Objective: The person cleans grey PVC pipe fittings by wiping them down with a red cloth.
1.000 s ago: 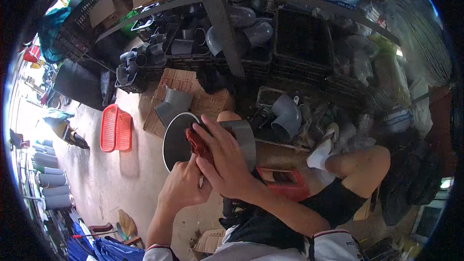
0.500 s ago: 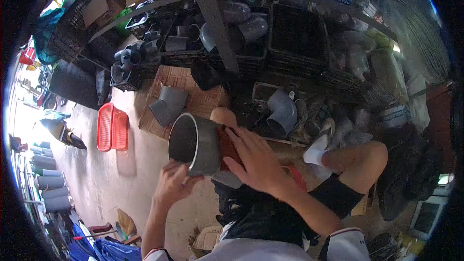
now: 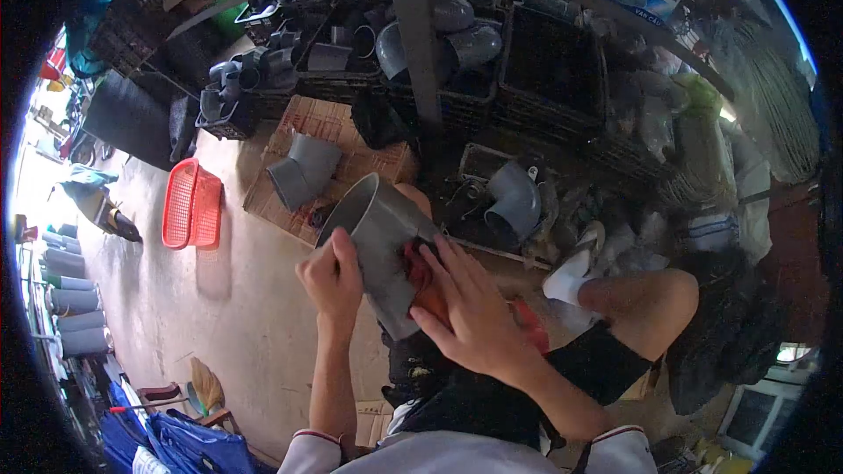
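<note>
A wide grey plastic pipe fitting (image 3: 379,241) is tilted above my lap, its round opening facing up and to the left. My left hand (image 3: 332,279) grips it by the rim, with the thumb up along the outside and the other fingers partly hidden. Against the fitting's right side my right hand (image 3: 474,312) presses a crumpled red cloth (image 3: 425,283), its fingers laid over it. Beyond them, a bent grey pipe fitting (image 3: 304,172) lies on a flattened cardboard box (image 3: 281,218). Another grey elbow (image 3: 515,202) rests in a shallow crate to the right.
A red plastic basket (image 3: 207,211) stands on the floor at left. Black crates (image 3: 549,105) and several grey fittings fill the rack at the back. A steel post (image 3: 413,35) rises in front of them. Blue sheeting (image 3: 180,439) and a broom (image 3: 207,384) lie at lower left.
The fitting has turned, its opening swinging upward. My left hand has risen along the rim, and my right hand with the cloth has shifted slightly right and down. The view has shifted a little.
</note>
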### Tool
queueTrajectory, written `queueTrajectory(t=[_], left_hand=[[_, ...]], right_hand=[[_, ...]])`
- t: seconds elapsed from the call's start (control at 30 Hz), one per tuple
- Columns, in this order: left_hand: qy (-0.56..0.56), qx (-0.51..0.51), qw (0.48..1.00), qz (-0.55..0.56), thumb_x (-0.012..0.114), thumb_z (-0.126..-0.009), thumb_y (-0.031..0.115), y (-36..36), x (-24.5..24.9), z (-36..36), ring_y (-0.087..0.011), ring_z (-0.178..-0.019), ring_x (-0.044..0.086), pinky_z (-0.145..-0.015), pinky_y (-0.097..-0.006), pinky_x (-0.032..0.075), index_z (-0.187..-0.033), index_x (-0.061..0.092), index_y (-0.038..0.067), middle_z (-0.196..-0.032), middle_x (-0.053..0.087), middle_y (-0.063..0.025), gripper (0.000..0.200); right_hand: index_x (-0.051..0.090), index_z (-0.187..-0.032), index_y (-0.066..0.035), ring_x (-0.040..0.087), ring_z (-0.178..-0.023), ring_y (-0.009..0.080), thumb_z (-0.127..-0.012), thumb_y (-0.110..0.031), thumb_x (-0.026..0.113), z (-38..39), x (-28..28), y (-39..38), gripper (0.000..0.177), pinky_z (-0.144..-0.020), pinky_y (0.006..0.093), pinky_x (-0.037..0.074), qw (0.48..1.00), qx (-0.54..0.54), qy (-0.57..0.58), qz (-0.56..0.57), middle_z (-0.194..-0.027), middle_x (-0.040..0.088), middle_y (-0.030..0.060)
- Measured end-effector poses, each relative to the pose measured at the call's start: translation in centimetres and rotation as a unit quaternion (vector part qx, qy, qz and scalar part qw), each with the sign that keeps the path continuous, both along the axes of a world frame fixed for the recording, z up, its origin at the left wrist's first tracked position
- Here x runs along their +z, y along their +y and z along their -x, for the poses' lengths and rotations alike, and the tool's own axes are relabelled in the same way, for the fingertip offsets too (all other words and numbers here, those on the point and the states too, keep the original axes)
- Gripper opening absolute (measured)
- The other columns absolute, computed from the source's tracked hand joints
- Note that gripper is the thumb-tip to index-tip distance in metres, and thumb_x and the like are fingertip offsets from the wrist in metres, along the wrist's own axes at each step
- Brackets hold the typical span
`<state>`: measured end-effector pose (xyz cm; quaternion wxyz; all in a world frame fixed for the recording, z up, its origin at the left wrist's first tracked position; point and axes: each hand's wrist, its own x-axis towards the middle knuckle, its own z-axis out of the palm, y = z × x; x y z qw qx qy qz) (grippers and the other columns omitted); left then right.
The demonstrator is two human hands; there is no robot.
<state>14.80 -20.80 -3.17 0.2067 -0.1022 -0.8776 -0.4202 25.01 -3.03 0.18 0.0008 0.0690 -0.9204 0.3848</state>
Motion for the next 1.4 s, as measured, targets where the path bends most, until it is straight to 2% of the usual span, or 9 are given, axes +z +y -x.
queueTrajectory(t=[0.23,0.43,0.53,0.63,0.73,0.93,1.0,1.13,1.4], left_hand=[[-0.031,-0.031,0.993,-0.109,0.054,-0.097,0.019,-0.8,-2.0,4.5,-0.0082,-0.048,0.026,-0.044,-0.033,0.023,-0.058,0.038,0.001,-0.052,0.027,-0.0082,0.046],[0.034,-0.156,0.986,-0.043,0.054,-0.094,0.013,-0.2,-0.2,4.1,-0.0093,-0.046,0.027,-0.044,-0.0328,0.025,-0.058,0.037,0.0,-0.051,0.027,-0.0096,0.042],[0.01,-0.112,0.989,-0.1,0.054,-0.094,0.013,-0.8,-1.7,3.9,-0.0085,-0.047,0.026,-0.044,-0.033,0.023,-0.057,0.036,0.001,-0.051,0.027,-0.0082,0.043],[-0.07,-0.025,0.983,-0.168,0.053,-0.097,0.017,-3.2,-5.0,4.8,-0.007,-0.049,0.025,-0.045,-0.0327,0.019,-0.056,0.034,0.002,-0.05,0.029,-0.0011,0.047],[-0.117,0.033,0.963,-0.242,0.051,-0.1,0.023,-4.3,-6.2,6.3,-0.0045,-0.052,0.024,-0.047,-0.0311,0.015,-0.055,0.032,0.007,-0.055,0.029,0.0088,0.051],[-0.087,0.008,0.957,-0.275,0.053,-0.098,0.023,-4.2,-7.5,7.0,-0.0048,-0.052,0.023,-0.048,-0.0302,0.016,-0.056,0.03,0.009,-0.055,0.028,0.0078,0.049],[-0.074,-0.082,0.969,-0.222,0.054,-0.095,0.019,-3.6,-5.2,6.3,-0.0059,-0.051,0.024,-0.048,-0.0305,0.017,-0.056,0.03,0.008,-0.054,0.027,0.0053,0.047],[-0.016,-0.158,0.979,-0.124,0.056,-0.089,0.013,-1.9,-3.9,5.8,-0.0079,-0.049,0.024,-0.047,-0.0311,0.017,-0.058,0.029,0.005,-0.054,0.024,0.001,0.042],[-0.006,0.05,0.931,-0.362,0.053,-0.097,0.028,-2.1,-4.8,5.6,-0.0047,-0.055,0.031,-0.049,-0.0281,0.021,-0.056,0.042,0.006,-0.058,0.04,0.0075,0.048]], right_hand=[[0.03,-0.144,0.002,0.029,-0.138,0.0437,-0.092,-0.029,0.06,2.1,0.6,1.2,0.067,-0.115,0.046,0.023,0.997,0.053,-0.034,0.038,-0.149,0.028,0.0276],[0.03,-0.144,0.001,0.031,-0.138,0.0405,-0.092,-0.025,0.059,10.8,-4.5,0.9,0.065,-0.114,0.0407,0.024,0.948,-0.069,0.006,0.311,-0.149,0.029,0.0251],[0.025,-0.15,-0.004,0.023,-0.144,0.0322,-0.097,-0.029,0.05,12.8,-6.0,0.7,0.063,-0.117,0.0364,0.016,0.907,-0.029,-0.106,0.405,-0.155,0.025,0.0168],[0.036,-0.146,-0.006,0.021,-0.144,0.0342,-0.096,-0.028,0.051,9.8,-4.1,-0.4,0.056,-0.117,0.0427,0.016,0.987,0.088,0.079,0.105,-0.154,0.027,0.0144],[0.047,-0.138,-0.011,0.031,-0.137,0.0422,-0.09,-0.03,0.059,5.5,-1.4,-1.1,0.053,-0.113,0.0541,0.023,0.978,0.168,0.001,0.125,-0.149,0.035,0.0161],[0.05,-0.134,-0.008,0.038,-0.133,0.0382,-0.094,-0.03,0.054,3.6,-2.4,-1.8,0.045,-0.111,0.0504,0.028,0.99,0.029,0.01,0.136,-0.147,0.039,0.0145],[0.051,-0.133,-0.007,0.041,-0.131,0.0335,-0.097,-0.029,0.05,6.6,-4.9,-1.9,0.042,-0.109,0.0454,0.031,0.941,-0.059,-0.016,0.332,-0.141,0.044,0.0142],[0.04,-0.139,-0.004,0.045,-0.127,0.0263,-0.098,-0.021,0.049,13.3,-5.3,1.9,0.046,-0.107,0.0371,0.033,0.904,-0.079,-0.139,0.396,-0.139,0.044,0.0132],[0.038,-0.143,-0.004,0.035,-0.136,0.026,-0.096,-0.025,0.052,3.2,-4.8,-0.1,0.053,-0.113,0.0392,0.025,0.864,-0.068,-0.023,0.498,-0.147,0.036,0.014]])
